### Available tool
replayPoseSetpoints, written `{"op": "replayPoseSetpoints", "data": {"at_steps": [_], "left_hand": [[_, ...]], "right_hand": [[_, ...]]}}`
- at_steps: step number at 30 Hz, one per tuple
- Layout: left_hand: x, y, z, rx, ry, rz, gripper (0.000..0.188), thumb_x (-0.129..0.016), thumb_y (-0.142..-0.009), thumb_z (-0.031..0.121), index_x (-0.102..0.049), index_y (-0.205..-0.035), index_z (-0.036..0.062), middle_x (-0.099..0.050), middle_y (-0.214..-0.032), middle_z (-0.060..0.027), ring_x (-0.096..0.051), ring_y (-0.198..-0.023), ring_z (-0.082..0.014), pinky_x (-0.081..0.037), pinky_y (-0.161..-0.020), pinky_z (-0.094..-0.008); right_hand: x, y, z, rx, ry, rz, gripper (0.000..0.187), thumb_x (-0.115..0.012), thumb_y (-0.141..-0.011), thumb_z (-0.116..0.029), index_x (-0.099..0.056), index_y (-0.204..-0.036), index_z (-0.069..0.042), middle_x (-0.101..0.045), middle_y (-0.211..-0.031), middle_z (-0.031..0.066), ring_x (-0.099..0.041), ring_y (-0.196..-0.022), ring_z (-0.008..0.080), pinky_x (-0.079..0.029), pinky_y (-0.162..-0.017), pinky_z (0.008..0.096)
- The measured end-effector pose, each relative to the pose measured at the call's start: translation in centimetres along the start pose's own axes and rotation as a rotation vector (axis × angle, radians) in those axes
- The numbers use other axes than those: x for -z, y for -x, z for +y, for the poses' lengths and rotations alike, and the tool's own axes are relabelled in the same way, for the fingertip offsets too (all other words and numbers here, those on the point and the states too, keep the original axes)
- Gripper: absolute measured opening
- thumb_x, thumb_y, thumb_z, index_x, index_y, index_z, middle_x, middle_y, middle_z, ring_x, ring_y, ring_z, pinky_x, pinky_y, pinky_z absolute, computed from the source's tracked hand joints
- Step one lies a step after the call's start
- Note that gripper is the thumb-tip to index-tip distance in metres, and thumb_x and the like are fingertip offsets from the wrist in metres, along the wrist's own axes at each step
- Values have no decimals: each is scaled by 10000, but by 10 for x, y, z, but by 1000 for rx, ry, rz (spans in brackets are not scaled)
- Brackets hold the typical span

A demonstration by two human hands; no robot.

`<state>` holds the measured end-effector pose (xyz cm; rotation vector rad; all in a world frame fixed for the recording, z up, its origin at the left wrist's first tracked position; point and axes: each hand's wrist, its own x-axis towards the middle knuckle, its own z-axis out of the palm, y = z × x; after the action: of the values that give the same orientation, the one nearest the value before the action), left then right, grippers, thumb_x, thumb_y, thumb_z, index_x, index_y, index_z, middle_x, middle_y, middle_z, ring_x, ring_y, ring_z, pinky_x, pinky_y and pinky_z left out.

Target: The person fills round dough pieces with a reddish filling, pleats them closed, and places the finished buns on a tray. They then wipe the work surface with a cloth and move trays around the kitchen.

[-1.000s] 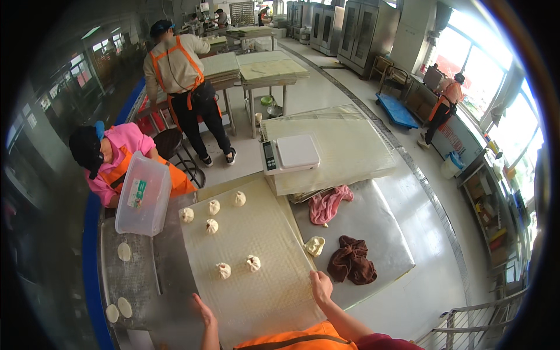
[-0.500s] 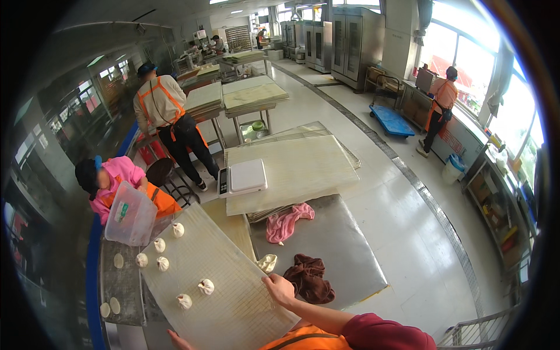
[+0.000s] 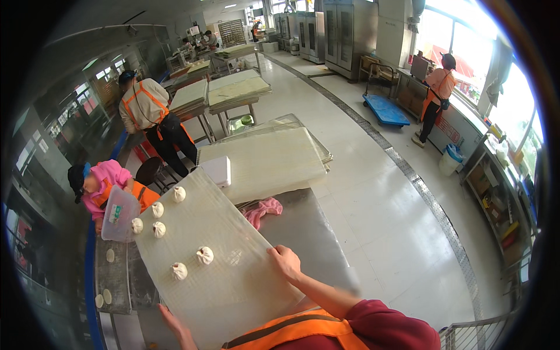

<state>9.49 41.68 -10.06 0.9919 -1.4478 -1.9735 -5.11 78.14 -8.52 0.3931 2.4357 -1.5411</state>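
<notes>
Fingers [image 3: 275, 253] of the right hand [image 3: 284, 263] are clamped on the right edge of the translucent tray [image 3: 233, 300]; the left hand [image 3: 174, 324] is placed at its left edge, finger closure cannot be told. The tray is held in front of the orange apron [image 3: 297, 331]. Six pleated buns [image 3: 205, 255] are borne on it, four grouped farther off, two nearer. A pink cloth [image 3: 265, 211] is seen beyond the right edge.

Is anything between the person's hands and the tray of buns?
Nothing visible: the right hand grips the right edge of the tray, the left hand is at its left edge, and the buns lie farther away.
</notes>
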Motion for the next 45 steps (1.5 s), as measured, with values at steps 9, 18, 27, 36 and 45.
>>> {"op": "replayPoseSetpoints", "data": {"at_steps": [9,18,27,36,45], "left_hand": [[-229,129,-67,21,-10,-147,692,-379,-921,576,-455,-1290,-5,-490,-1302,-104,-463,-1177,-231,-339,-1001,-349],[-455,193,-193,111,-46,-237,672,-444,-911,554,-460,-1275,-10,-473,-1314,-86,-427,-1195,-185,-303,-1020,-328],[-713,200,-254,83,-228,-292,665,-456,-908,554,-526,-1203,-38,-555,-1127,-60,-459,-1020,-152,-344,-916,-298],[-1015,133,-257,10,-335,-418,499,-443,-916,532,-309,-660,126,-228,-648,56,-231,-600,-84,-247,-556,-272],[-1264,-44,-264,32,-282,-350,485,-449,-911,546,-378,-741,97,-289,-735,40,-268,-700,-84,-303,-713,-259]], "right_hand": [[254,-77,58,-13,-24,69,480,-485,-830,-443,-641,-1020,-31,-659,-893,157,-619,-875,316,-455,-786,392],[463,-166,150,-106,-146,293,440,-527,-837,-388,-641,-1003,3,-595,-751,78,-548,-740,179,-424,-685,318],[601,-310,198,-84,-346,515,262,-581,-833,-251,-622,-832,8,-412,-609,-43,-337,-541,56,-257,-503,238],[725,-523,151,-85,-403,617,317,-575,-839,-255,-642,-972,25,-471,-650,-43,-360,-556,46,-274,-501,227],[754,-844,55,-50,-336,529,306,-568,-842,-264,-637,-932,20,-526,-714,-13,-414,-629,66,-326,-563,234]]}}
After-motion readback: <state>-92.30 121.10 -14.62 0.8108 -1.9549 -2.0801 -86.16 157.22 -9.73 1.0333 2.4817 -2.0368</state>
